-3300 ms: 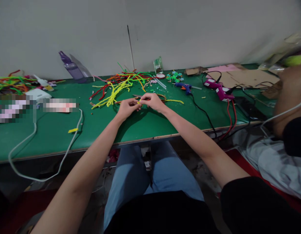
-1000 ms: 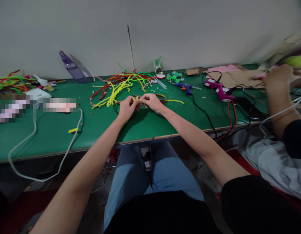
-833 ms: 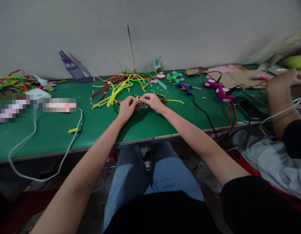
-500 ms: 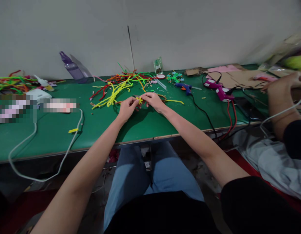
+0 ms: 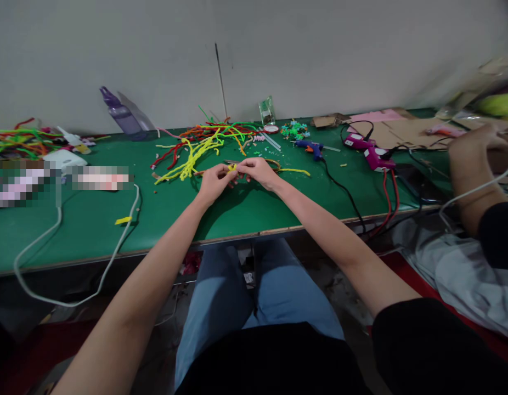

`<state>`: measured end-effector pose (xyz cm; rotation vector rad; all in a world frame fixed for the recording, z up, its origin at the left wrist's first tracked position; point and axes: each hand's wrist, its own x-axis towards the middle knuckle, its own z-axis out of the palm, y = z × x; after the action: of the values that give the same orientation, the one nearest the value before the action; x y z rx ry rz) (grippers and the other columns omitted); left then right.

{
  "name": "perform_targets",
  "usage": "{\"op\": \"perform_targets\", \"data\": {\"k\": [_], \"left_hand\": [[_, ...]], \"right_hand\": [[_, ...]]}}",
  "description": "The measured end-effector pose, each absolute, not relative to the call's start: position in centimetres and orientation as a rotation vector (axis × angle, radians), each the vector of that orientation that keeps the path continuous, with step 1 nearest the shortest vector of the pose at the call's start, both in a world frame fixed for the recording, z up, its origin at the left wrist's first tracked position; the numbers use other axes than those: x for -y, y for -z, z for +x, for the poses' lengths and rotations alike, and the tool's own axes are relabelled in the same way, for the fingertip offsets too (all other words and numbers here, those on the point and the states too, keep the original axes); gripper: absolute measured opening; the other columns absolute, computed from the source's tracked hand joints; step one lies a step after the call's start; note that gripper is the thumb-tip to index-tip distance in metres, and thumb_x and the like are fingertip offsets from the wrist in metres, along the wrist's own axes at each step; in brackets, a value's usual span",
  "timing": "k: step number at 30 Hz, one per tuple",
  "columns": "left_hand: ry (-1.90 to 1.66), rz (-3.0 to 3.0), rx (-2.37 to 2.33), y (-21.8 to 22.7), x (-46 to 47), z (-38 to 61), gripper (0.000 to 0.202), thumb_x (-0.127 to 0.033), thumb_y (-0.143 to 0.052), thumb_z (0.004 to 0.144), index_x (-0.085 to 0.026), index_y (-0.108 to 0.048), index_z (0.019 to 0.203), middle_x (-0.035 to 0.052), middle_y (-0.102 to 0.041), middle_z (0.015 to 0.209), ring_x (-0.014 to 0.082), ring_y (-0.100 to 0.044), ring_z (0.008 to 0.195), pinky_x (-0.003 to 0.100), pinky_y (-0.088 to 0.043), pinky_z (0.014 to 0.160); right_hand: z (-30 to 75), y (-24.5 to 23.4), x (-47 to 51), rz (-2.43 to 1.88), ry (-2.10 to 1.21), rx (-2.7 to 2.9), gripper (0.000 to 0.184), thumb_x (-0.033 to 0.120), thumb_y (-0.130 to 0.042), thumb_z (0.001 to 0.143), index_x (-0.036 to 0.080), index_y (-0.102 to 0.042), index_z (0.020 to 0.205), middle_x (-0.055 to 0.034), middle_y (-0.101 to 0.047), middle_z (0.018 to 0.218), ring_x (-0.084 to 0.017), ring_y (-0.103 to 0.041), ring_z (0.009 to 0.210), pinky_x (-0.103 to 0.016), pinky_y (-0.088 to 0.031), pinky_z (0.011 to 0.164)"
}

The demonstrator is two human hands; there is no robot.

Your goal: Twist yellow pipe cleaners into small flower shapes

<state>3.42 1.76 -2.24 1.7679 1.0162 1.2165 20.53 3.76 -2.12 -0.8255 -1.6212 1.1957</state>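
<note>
A small piece of yellow pipe cleaner (image 5: pixel 232 167) is pinched between my two hands above the green table, its shape mostly covered by fingers. My left hand (image 5: pixel 215 182) grips it from the left, thumb and fingertips together. From the right, my right hand (image 5: pixel 260 172) closes its fingertips on the same piece. Just behind the hands lie part of a scissors-like metal tool (image 5: pixel 228 161) and a brownish loop (image 5: pixel 274 163), both partly hidden. To the left spreads a bunch of yellow pipe cleaners (image 5: pixel 192 159); one yellow stem (image 5: pixel 295 171) lies to the right.
A blue glue gun (image 5: pixel 311 148) trails a black cord over the table edge. Further right are magenta power sockets (image 5: pixel 373 153), a dark phone (image 5: pixel 421 184) and another person's arm (image 5: pixel 470 164). A purple bottle (image 5: pixel 124 118) leans on the wall; a white cable (image 5: pixel 106 277) hangs off the front.
The yellow piece shows less between my fingertips, and my hands have shifted very slightly. At the right, the other person's hand has moved a little.
</note>
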Motion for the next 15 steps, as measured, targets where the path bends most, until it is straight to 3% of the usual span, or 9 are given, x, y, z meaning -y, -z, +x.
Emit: {"op": "perform_targets", "data": {"k": [15], "left_hand": [[-1.326,1.809,-1.024,2.03,-1.45,3.50,0.027,-0.035,-0.068,0.077,-0.020,-0.048,0.066,-0.0015,-0.059,0.061,0.0122,-0.059,0.057,0.025,-0.051,0.051]], "right_hand": [[20.67,2.37,-3.97,-0.785,-1.266,1.641,0.021,0.033,-0.068,0.079,0.012,-0.068,0.082,-0.0024,-0.067,0.072,-0.007,-0.053,0.059,-0.018,-0.042,0.049]]}}
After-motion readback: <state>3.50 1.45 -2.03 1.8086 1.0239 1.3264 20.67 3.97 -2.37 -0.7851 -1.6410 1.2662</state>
